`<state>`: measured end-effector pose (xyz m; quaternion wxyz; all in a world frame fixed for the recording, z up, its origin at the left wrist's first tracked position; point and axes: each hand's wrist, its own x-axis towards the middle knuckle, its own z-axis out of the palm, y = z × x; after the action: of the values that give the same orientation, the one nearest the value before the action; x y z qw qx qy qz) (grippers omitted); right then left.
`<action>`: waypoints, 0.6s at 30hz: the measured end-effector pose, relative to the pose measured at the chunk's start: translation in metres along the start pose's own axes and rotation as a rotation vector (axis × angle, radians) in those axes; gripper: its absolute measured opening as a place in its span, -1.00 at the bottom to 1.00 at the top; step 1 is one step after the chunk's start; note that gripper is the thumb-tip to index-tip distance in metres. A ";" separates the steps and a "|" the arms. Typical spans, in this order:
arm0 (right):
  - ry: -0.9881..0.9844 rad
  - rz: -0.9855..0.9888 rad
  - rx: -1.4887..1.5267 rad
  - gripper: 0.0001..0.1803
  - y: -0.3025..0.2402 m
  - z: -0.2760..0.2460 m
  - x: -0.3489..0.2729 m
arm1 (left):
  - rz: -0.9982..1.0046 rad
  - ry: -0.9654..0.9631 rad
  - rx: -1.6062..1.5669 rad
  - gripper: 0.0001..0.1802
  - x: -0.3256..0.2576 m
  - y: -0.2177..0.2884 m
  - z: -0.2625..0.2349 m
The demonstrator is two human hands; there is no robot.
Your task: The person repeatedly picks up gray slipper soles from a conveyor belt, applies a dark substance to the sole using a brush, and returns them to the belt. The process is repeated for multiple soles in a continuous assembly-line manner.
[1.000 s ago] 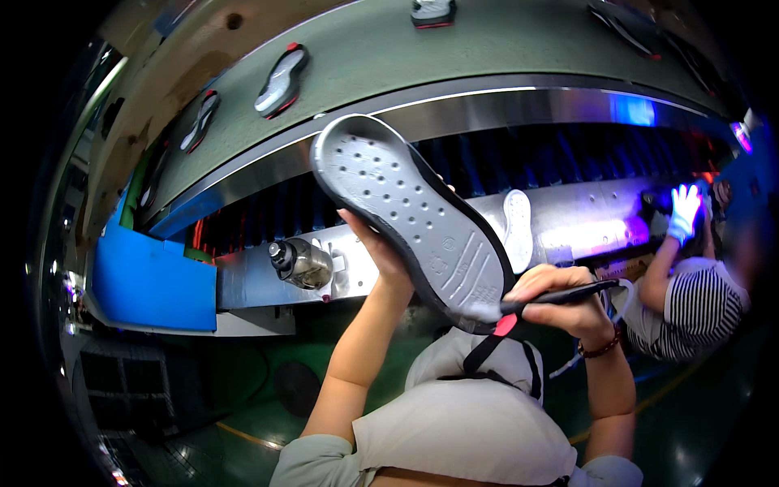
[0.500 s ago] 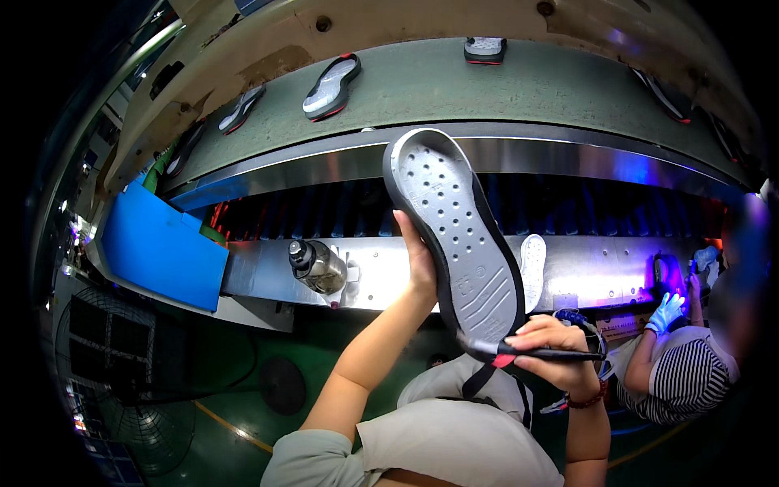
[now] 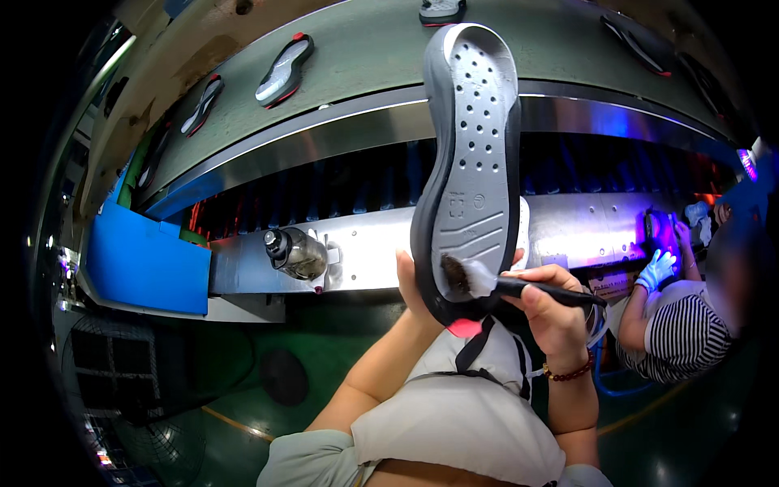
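Note:
A grey shoe sole point(image 3: 475, 191) with a black rim and a red tip stands nearly upright before me, its dimpled end up. My left hand point(image 3: 415, 288) grips its lower left edge, with the fingers mostly hidden behind it. In my right hand point(image 3: 556, 321) is a black-handled brush point(image 3: 471, 278). Its bristles rest on the inner face of the sole, near the lower end. A beaded bracelet circles my right wrist.
Several soles, one of them here point(image 3: 286, 71), lie on the green conveyor belt point(image 3: 357, 61). A dark bottle point(image 3: 296, 253) stands on the metal ledge point(image 3: 369, 247); a white insole point(image 3: 523, 231) lies behind the held sole. On the right, a gloved co-worker point(image 3: 682, 316) sits by purple light.
The sole has turned more upright and risen in view. My left hand has shifted toward its lower end. The brush has moved from the lower edge onto the inner face.

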<state>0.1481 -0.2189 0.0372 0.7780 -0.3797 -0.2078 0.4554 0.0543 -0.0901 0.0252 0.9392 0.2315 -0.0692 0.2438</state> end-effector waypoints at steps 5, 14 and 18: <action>-0.224 -0.270 -0.497 -0.81 -0.002 0.008 -0.008 | 0.032 0.212 0.109 -0.08 0.003 0.008 -0.024; -0.277 -0.357 -0.536 -0.82 -0.004 0.017 0.000 | -0.006 0.217 0.000 -0.07 0.012 0.008 -0.020; -0.196 -0.379 -0.617 -0.81 -0.021 -0.003 0.015 | -0.035 0.190 0.105 -0.07 0.013 0.014 -0.024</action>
<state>0.1691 -0.2138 0.0516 0.6738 -0.5057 -0.4755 0.2532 0.0596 -0.0624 0.0123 0.9323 0.2574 0.0372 0.2515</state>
